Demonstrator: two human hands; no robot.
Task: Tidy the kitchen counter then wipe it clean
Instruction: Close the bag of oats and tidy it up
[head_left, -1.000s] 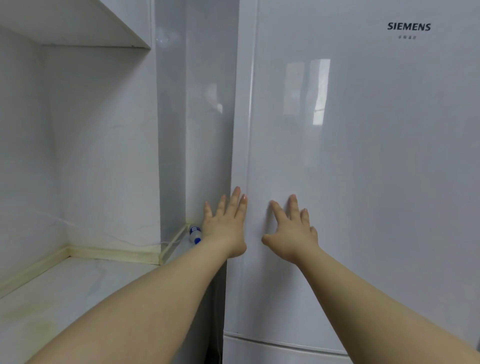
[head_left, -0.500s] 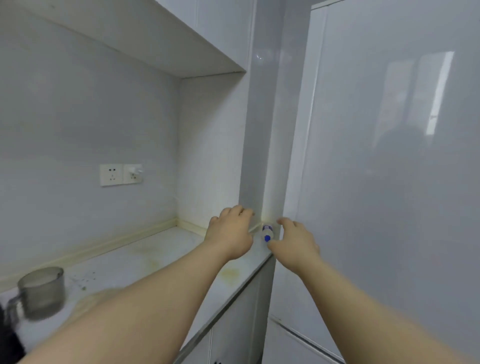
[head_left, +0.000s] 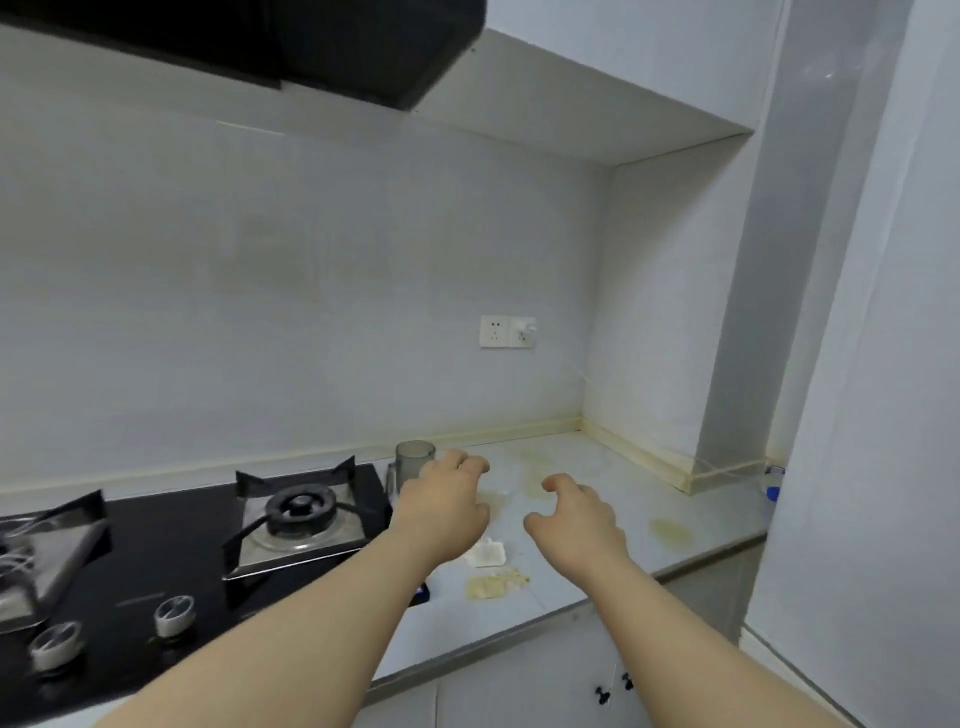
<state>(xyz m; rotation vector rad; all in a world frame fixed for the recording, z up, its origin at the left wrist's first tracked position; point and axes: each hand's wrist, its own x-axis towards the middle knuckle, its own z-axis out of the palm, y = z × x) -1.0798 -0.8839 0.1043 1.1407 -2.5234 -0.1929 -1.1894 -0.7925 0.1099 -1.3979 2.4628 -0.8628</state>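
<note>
The pale kitchen counter (head_left: 582, 467) carries yellowish stains, one large blotch (head_left: 672, 531) near its right front. A grey measuring cup (head_left: 413, 462) with a handle stands upright beside the hob. A small white sachet (head_left: 485, 553) and a yellow crumbly patch (head_left: 493, 584) lie near the front edge. My left hand (head_left: 447, 506) hovers above the counter just right of the cup, fingers loosely curled, holding nothing. My right hand (head_left: 574, 519) hovers further right, also loosely curled and empty. A small bottle with a blue cap (head_left: 773, 486) lies in the gap by the fridge.
A black gas hob (head_left: 197, 540) with a burner (head_left: 301, 512) and knobs (head_left: 174, 616) fills the left counter. A black range hood (head_left: 311, 47) hangs above. A wall socket (head_left: 506, 331) sits on the backsplash. The fridge (head_left: 883, 415) stands at right, cabinet doors (head_left: 545, 686) below.
My view has swung left from the fridge door to the counter and hob. Both hands left the fridge and now hover over the counter with curled fingers.
</note>
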